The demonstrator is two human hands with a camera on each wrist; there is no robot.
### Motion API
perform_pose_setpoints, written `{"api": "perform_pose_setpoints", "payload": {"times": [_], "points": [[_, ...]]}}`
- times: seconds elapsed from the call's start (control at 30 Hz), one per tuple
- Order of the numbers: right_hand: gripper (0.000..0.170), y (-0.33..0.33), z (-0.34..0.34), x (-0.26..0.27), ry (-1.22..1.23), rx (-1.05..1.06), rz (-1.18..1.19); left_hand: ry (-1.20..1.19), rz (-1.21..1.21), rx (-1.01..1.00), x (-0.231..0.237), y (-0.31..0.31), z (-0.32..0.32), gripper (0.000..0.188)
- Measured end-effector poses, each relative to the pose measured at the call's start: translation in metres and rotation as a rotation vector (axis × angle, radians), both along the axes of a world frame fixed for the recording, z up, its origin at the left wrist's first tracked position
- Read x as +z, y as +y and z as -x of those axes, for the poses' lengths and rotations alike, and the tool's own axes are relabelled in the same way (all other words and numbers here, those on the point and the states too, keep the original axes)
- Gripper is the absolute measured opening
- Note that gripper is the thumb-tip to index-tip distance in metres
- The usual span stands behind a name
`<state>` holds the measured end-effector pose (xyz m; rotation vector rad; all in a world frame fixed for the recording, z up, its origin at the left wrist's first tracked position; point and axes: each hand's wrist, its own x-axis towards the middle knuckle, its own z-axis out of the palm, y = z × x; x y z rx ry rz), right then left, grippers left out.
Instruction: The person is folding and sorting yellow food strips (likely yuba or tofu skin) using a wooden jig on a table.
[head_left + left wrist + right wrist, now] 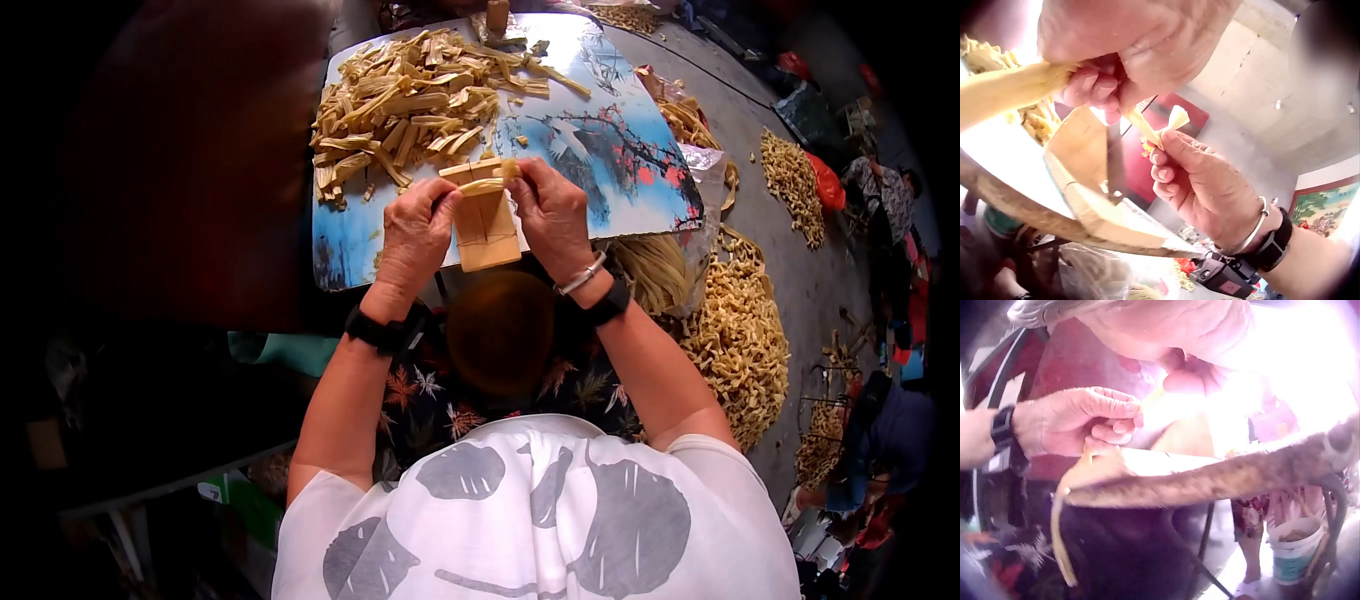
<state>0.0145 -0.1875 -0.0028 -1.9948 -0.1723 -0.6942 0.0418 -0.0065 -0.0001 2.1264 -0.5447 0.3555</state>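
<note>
My left hand [418, 222] and right hand [550, 208] pinch the two ends of a pale yellow strip [482, 187], stretched between them just over a small wooden board [488, 248]. A thin dark cord line crosses this board, which juts past the table's near edge. In the left wrist view, a folded end of the strip [1177, 117] sticks up from between the right thumb and fingers. A broad yellow length [1010, 92] also runs leftward from the left hand there. Glare washes out part of the strip in the right wrist view.
A heap of dry yellow strips [410, 95] covers the far left of the painted table [610, 150]. Knotted yellow pieces [740, 340] fill a large pile at the right. More knotted pieces [790, 185] lie on the floor. A white bucket [1296, 550] stands beyond the table.
</note>
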Motion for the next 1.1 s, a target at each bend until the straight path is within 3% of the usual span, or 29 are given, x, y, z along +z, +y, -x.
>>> {"api": "perform_pose_setpoints", "payload": {"times": [0.1, 0.2, 0.3, 0.33, 0.47, 0.63, 0.7, 0.83, 0.87, 0.97, 1.0, 1.03, 1.1], "points": [[0.009, 0.000, -0.023, -0.046, 0.013, -0.009, 0.274, 0.041, 0.046, 0.043, -0.031, -0.005, -0.015, 0.013], [0.009, -0.002, -0.022, -0.039, 0.082, 0.034, 0.237, 0.097, 0.097, 0.111, -0.042, -0.006, -0.016, 0.016], [0.012, -0.009, -0.014, -0.032, 0.242, 0.101, 0.163, 0.394, 0.277, 0.068, -0.043, 0.003, -0.016, 0.018], [0.014, -0.012, -0.009, -0.027, 0.314, 0.129, 0.126, 0.574, 0.483, 0.012, -0.040, 0.005, -0.012, 0.018], [0.022, -0.020, 0.038, -0.014, 0.445, 0.253, -0.008, 0.656, 0.729, -0.095, -0.026, 0.011, 0.028, 0.014], [0.032, -0.002, 0.079, 0.008, 0.440, 0.292, 0.056, 0.680, 0.729, -0.142, -0.019, -0.006, 0.084, 0.016], [0.029, 0.014, 0.085, -0.014, 0.224, 0.219, 0.098, 0.611, 0.666, -0.219, -0.032, -0.013, 0.102, 0.016], [0.014, 0.022, 0.104, -0.028, 0.245, 0.172, -0.042, 0.538, 0.324, 0.080, -0.046, -0.009, 0.127, 0.017], [0.012, 0.021, 0.110, -0.032, 0.250, 0.190, -0.024, 0.870, 0.520, 0.142, -0.060, -0.003, 0.129, 0.018], [0.014, 0.024, 0.136, -0.036, 0.240, 0.338, 0.077, 1.588, 1.012, 0.027, -0.055, 0.007, 0.140, 0.020], [0.016, 0.025, 0.146, -0.042, 0.277, 0.428, 0.054, 1.564, 1.146, 0.007, -0.060, 0.006, 0.143, 0.021], [0.015, 0.028, 0.151, -0.047, 0.139, 0.491, 0.043, 1.506, 1.087, -0.017, -0.066, 0.004, 0.144, 0.021], [0.013, 0.029, 0.165, -0.052, 0.215, 0.541, -0.020, 1.388, 0.972, -0.063, -0.083, 0.002, 0.142, 0.020]]}}
